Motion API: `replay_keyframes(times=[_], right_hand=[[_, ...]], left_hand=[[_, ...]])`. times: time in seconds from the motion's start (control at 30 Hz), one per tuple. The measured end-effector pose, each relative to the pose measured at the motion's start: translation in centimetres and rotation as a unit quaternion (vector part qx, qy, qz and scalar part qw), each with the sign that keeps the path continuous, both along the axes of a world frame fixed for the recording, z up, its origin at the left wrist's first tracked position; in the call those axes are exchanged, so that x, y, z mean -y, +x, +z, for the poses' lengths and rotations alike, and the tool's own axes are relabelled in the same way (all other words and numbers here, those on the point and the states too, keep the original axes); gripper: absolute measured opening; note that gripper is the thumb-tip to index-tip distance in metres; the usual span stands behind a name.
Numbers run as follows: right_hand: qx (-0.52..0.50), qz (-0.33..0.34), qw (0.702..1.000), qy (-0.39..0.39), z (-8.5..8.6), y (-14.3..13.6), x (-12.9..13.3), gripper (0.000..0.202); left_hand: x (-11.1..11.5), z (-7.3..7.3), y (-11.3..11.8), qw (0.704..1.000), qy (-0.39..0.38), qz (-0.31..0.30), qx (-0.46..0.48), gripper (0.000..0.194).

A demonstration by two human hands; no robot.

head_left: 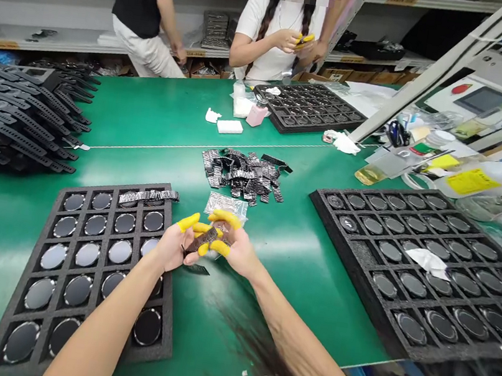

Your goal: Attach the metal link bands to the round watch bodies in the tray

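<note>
My left hand (178, 243) and my right hand (235, 245), both with yellow finger covers, meet over the green table. Between their fingers is a short dark metal watch band (201, 240), gripped by both. A black foam tray (97, 270) of round watch faces lies under my left forearm, with a shiny dark band (148, 196) across its top edge. Just beyond my hands rests a small clear bag (226, 206) of tiny parts. Behind it is a pile of dark metal bands (243, 175). Another dark strip (196, 269) lies below my hands.
At right is a second foam tray (366, 255) of watch faces with a white tissue (428, 263) on it. Watches with black straps (16, 115) are heaped at left. Across the table (149, 110), a person holds something small near a third tray (310, 106).
</note>
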State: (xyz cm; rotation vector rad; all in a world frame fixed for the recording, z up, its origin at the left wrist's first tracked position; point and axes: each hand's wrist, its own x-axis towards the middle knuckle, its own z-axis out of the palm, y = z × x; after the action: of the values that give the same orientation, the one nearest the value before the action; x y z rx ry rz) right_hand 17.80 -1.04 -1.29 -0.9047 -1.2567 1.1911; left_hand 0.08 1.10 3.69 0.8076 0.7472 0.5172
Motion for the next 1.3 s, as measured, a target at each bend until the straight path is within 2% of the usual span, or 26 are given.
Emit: replay_keyframes(times=[0.07, 0.13, 0.17, 0.2, 0.23, 0.27, 0.3, 0.33, 0.37, 0.4, 0.47, 0.53, 0.6, 0.7, 0.8, 0.93, 1.0, 1.1, 1.17, 1.2, 1.3], right_hand=[[0.043, 0.034, 0.997, 0.055, 0.3, 0.3, 0.4, 0.038], [0.043, 0.044, 0.995, 0.079, 0.5, 0.4, 0.8, 0.03], [0.03, 0.041, 0.995, 0.083, 0.6, 0.3, 1.0, 0.028], [0.012, 0.038, 0.996, 0.083, 0.7, 0.2, 1.1, 0.026], [-0.007, 0.038, 0.996, 0.079, 0.8, 0.1, 1.2, 0.024], [-0.027, 0.045, 0.996, 0.071, 0.8, 0.0, 1.3, 0.023], [-0.049, 0.053, 0.996, 0.057, 0.9, -0.1, 1.4, 0.023], [-0.072, 0.06, 0.995, 0.042, 0.9, -0.3, 1.5, 0.023], [-0.092, 0.065, 0.993, 0.026, 0.9, -0.4, 1.6, 0.025], [-0.108, 0.068, 0.992, 0.011, 1.0, -0.6, 1.7, 0.027], [-0.123, 0.068, 0.99, -0.012, 1.0, -0.9, 2.0, 0.032], [-0.119, 0.063, 0.991, -0.027, 1.0, -1.1, 2.2, 0.036], [-0.116, 0.057, 0.991, -0.034, 1.0, -1.4, 2.3, 0.039], [-0.137, 0.052, 0.988, -0.039, 0.9, -1.8, 2.5, 0.04], [-0.173, 0.053, 0.981, -0.075, 0.6, -2.3, 2.6, 0.039], [-0.186, 0.076, 0.972, -0.125, 0.2, -2.9, 2.9, 0.045], [-0.194, 0.088, 0.966, -0.144, 0.2, -3.3, 3.1, 0.048], [-0.212, 0.103, 0.957, -0.17, 0.4, -4.0, 3.4, 0.051], [-0.225, 0.114, 0.951, -0.178, 0.6, -4.4, 3.6, 0.05], [-0.23, 0.122, 0.949, -0.18, 0.7, -4.7, 3.7, 0.049], [-0.239, 0.141, 0.943, -0.184, 0.8, -5.2, 3.8, 0.047]], left_hand=[[0.0, 0.6, -0.3, 0.998, 0.027, -0.056, -0.009, 0.081], [-0.4, 1.5, -1.3, 0.983, 0.144, -0.085, -0.077, 0.083], [-0.8, 2.1, -2.2, 0.959, 0.228, -0.08, -0.149, 0.076], [-1.4, 2.8, -3.4, 0.912, 0.314, -0.067, -0.255, 0.065], [-2.1, 3.5, -4.9, 0.842, 0.383, -0.045, -0.378, 0.053], [-2.9, 4.2, -6.6, 0.755, 0.422, -0.024, -0.502, 0.044], [-3.7, 4.8, -8.6, 0.663, 0.423, -0.012, -0.617, 0.041], [-4.6, 5.3, -10.5, 0.611, 0.399, 0.001, -0.684, 0.04], [-5.3, 5.6, -12.4, 0.583, 0.375, 0.001, -0.721, 0.038], [-6.1, 5.7, -14.2, 0.566, 0.352, -0.007, -0.745, 0.035], [-7.3, 5.5, -16.8, 0.556, 0.323, -0.039, -0.765, 0.026], [-8.2, 5.1, -18.3, 0.548, 0.317, -0.071, -0.771, 0.019], [-8.7, 4.6, -18.7, 0.54, 0.327, -0.089, -0.77, 0.015], [-8.9, 4.2, -18.9, 0.54, 0.353, -0.09, -0.759, 0.011], [-8.4, 4.2, -19.9, 0.56, 0.375, -0.061, -0.736, 0.007], [-7.4, 4.6, -21.6, 0.597, 0.378, 0.031, -0.707, 0.01], [-6.9, 4.8, -21.3, 0.625, 0.368, 0.083, -0.683, 0.016], [-5.8, 4.9, -18.4, 0.687, 0.372, 0.117, -0.614, 0.026], [-4.8, 4.7, -15.1, 0.746, 0.385, 0.14, -0.525, 0.033], [-4.2, 4.4, -13.2, 0.785, 0.384, 0.171, -0.455, 0.037], [-2.0, 2.7, -8.0, 0.874, 0.329, 0.211, -0.288, 0.046]])
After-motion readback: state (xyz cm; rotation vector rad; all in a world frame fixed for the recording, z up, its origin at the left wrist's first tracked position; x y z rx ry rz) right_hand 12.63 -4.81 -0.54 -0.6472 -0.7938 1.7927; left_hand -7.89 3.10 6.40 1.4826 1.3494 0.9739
